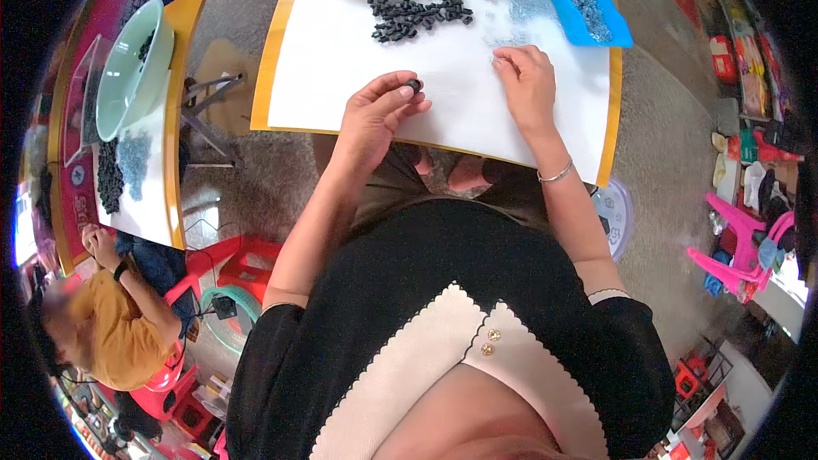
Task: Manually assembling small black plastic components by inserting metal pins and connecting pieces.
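My left hand [379, 111] pinches a small black ring-shaped part [414, 84] between thumb and fingers, just above the white sheet [341, 68] covering the table. My right hand [526, 81] rests palm down on the sheet, fingertips at a scatter of tiny grey metal pieces [520, 21]; whether it holds one is hidden. A pile of black plastic parts [417, 0] lies at the far side of the sheet. A blue tray [588, 4] with small metal pieces stands at the far right.
A second yellow-edged table [175, 102] at the left carries a pale green bowl [128, 68] and more black parts. Another person in an orange shirt [111, 324] sits at it on a red stool. Pink plastic chairs [741, 247] stand at the right.
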